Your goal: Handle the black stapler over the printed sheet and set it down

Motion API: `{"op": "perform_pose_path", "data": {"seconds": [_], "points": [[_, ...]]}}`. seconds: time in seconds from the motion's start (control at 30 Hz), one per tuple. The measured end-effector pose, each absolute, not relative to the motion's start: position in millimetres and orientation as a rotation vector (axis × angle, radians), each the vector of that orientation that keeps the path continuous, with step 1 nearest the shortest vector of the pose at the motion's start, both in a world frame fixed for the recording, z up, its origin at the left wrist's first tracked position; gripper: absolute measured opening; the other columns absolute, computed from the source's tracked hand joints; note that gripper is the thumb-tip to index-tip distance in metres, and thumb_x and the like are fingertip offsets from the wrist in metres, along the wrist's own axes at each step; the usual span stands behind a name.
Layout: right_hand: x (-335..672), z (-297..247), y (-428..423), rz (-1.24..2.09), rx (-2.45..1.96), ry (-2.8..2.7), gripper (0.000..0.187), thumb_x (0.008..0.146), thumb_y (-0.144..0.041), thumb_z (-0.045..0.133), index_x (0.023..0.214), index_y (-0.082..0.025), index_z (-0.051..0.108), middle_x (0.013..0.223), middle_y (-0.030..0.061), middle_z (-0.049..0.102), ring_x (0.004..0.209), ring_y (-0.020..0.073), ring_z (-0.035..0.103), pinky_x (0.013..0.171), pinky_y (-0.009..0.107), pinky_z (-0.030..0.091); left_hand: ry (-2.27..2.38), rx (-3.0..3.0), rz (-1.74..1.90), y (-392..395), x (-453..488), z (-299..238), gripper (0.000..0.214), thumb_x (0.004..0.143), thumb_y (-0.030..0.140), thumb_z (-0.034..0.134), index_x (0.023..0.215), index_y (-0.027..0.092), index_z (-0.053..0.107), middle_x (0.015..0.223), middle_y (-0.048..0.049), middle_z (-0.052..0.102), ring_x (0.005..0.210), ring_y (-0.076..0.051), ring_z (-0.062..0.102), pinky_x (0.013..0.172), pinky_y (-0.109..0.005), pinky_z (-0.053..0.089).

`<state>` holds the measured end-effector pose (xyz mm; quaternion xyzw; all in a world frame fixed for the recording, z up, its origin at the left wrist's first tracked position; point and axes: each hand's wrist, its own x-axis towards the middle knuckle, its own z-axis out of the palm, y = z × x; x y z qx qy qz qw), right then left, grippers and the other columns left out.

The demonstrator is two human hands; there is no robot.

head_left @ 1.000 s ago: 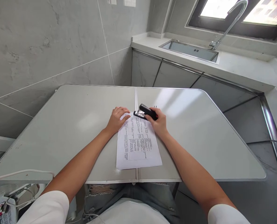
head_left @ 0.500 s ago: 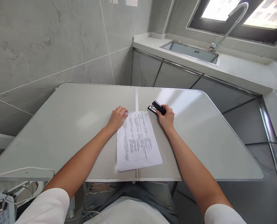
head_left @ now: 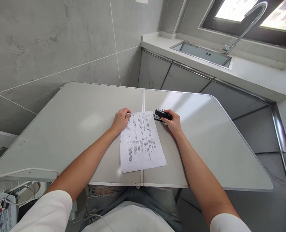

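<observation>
Printed paper (head_left: 143,145) lies across the table's middle seam, its sheet count not plain from here. At its far left corner rests my left hand (head_left: 121,120), fingers curled together over the edge with the thumb against the paper. My right hand (head_left: 173,121) is wrapped round the back of a black stapler (head_left: 162,114). The stapler points left, and its front end meets the paper's far right corner. Whether the paper's edge sits between its jaws, I cannot tell.
Both forearms lie across the pale folding table (head_left: 48,138). A white cable (head_left: 24,170) crosses its near left edge. Behind stand a tiled wall (head_left: 60,38) and a counter with a sink (head_left: 203,54) and tap (head_left: 246,27). Packets (head_left: 3,209) sit low at left.
The stapler has swung from a slanted pose to nearly level, and its front has come up to the paper's far right corner. My left hand stays at the left corner.
</observation>
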<state>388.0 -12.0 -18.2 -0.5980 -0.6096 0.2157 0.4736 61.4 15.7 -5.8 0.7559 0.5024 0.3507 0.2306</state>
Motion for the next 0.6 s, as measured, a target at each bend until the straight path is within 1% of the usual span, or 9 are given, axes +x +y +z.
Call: {"op": "perform_pose_path", "data": {"seconds": [0.1,0.17,0.27,0.33,0.4,0.6], "points": [[386.9,-13.9,-15.3,0.526,-1.457,-1.537,0.028,0.072,-0.034,0.069,0.097,-0.025,0.076,0.093,0.0028,0.069,0.091,0.0269,0.063,0.087,0.045,0.051,1.394,2.066,0.967,15.9,61.7,-7.4,0.007,0.097,0.023,0.054,0.094,0.024,0.060,0.102,-0.0060,0.070,0.102,-0.026,0.062,0.092,-0.044,0.048],[384.5,-11.0,-17.8,0.498,-1.435,-1.600,0.025,0.077,-0.034,0.065,0.098,-0.025,0.076,0.093,0.0037,0.070,0.094,0.0282,0.063,0.088,0.046,0.051,1.387,2.062,0.975,15.7,61.7,-7.5,0.007,0.097,0.023,0.055,0.094,0.024,0.061,0.102,-0.0060,0.070,0.101,-0.025,0.063,0.092,-0.044,0.048],[378.3,-6.9,-21.4,0.403,-1.373,-1.738,0.026,0.090,-0.038,0.062,0.107,-0.027,0.077,0.098,0.0048,0.074,0.100,0.0297,0.062,0.094,0.050,0.049,1.373,2.068,0.977,15.3,61.7,-6.6,0.008,0.097,0.023,0.055,0.094,0.024,0.062,0.101,-0.0058,0.070,0.100,-0.025,0.064,0.091,-0.043,0.049],[374.0,-5.0,-22.9,0.311,-1.333,-1.818,0.028,0.095,-0.042,0.063,0.115,-0.028,0.077,0.104,0.0045,0.076,0.101,0.0298,0.063,0.098,0.053,0.046,1.369,2.070,0.980,15.0,61.6,-5.8,0.008,0.097,0.023,0.055,0.095,0.024,0.063,0.101,-0.0056,0.070,0.100,-0.024,0.064,0.090,-0.043,0.049],[370.9,-4.2,-23.2,0.263,-1.292,-1.856,0.028,0.098,-0.042,0.064,0.120,-0.030,0.077,0.108,0.0042,0.077,0.101,0.0292,0.064,0.100,0.054,0.045,1.354,2.077,0.979,14.8,61.7,-5.0,0.008,0.097,0.023,0.056,0.096,0.024,0.063,0.101,-0.0055,0.071,0.099,-0.024,0.064,0.091,-0.043,0.049],[368.8,-5.8,-22.2,0.285,-1.229,-1.876,0.029,0.103,-0.038,0.059,0.124,-0.032,0.078,0.114,0.0043,0.076,0.099,0.0274,0.065,0.097,0.052,0.048,1.328,2.107,0.932,14.0,63.3,-3.4,0.008,0.096,0.024,0.057,0.098,0.023,0.065,0.106,-0.0061,0.072,0.104,-0.025,0.065,0.097,-0.044,0.049]]}}
